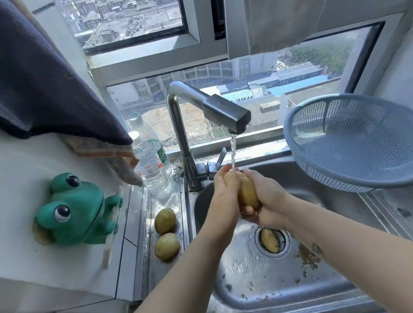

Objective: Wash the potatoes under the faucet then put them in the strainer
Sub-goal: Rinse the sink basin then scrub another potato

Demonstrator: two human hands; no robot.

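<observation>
Directly under the faucet (221, 113), left hand (224, 192) and right hand (269, 196) clasped around one potato (246, 190), blue strainer (362, 141) rightward.

two potatoes (166, 233) left of sink (272, 287), strainer (362, 141) right, faucet (191, 137) behind

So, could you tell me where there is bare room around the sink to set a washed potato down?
The strainer is empty. The basin floor near the front rim is bare, though gritty. The left ledge is crowded: two potatoes and bottles. One potato sits in the drain.
</observation>
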